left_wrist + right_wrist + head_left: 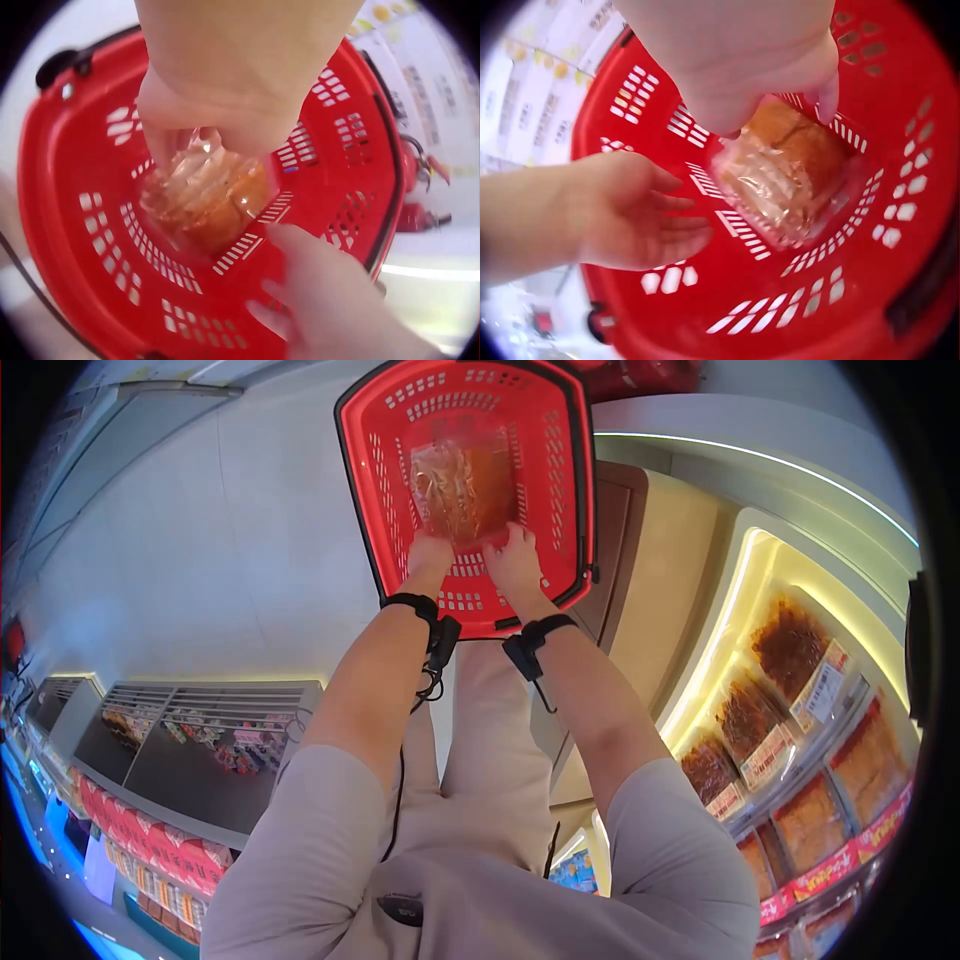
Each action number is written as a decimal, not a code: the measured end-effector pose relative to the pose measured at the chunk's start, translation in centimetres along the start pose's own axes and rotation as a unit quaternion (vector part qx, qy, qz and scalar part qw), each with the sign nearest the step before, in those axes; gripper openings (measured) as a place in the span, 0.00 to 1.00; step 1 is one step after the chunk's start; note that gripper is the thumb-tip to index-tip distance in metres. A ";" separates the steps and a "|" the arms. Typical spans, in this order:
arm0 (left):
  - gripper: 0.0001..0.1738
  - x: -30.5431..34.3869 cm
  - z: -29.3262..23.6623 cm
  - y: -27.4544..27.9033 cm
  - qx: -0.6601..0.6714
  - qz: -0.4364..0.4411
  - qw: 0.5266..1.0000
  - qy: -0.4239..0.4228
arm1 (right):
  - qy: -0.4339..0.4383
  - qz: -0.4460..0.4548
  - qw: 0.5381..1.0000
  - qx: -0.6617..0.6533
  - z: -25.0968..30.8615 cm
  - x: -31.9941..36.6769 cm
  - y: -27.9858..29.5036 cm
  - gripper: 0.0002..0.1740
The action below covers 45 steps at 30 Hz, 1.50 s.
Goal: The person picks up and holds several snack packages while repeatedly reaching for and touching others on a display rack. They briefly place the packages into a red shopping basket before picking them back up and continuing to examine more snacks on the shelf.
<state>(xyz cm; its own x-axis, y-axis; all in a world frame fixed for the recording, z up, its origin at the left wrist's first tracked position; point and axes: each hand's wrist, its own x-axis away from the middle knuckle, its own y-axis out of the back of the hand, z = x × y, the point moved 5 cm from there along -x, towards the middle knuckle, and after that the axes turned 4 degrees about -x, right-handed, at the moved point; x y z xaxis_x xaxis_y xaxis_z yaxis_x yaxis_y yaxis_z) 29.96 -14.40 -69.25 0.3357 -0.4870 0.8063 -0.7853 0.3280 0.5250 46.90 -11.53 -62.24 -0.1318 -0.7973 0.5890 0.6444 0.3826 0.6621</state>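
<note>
A clear plastic pack of golden-brown, bread-like food [465,485] lies at the bottom of a red shopping basket [375,470]. Both hands reach down into the basket at the pack's near edge. My left hand [430,555] is at the near left corner; in the right wrist view its fingers [679,229] are extended, apart from the pack. By the near right corner is my right hand [514,565], its fingers spread apart in the left wrist view. Crinkled film covers the pack [784,180], and each hand hides part of it in its own wrist view.
Lit shelves at right hold packs of dark food [790,645] and orange-brown packs [865,760]. A grey rack [210,760] stands at left. Beyond the basket, fire extinguishers [411,217] show in the left wrist view. A thin black cable [400,800] hangs between the arms.
</note>
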 end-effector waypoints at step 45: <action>0.49 -14.0 0.6 -13.0 0.128 -0.190 0.970 -0.077 | 0.019 -0.067 0.995 -0.077 -10.3 -16.3 -8.7 0.27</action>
<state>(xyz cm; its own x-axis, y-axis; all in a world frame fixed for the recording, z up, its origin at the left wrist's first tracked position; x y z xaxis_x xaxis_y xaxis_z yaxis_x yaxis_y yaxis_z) 35.16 -12.31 -87.47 0.5608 -0.6549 0.5066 -0.7292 -0.1009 0.6768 51.20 -6.62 -82.33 -0.1968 -0.8544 0.4809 0.7313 0.1988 0.6525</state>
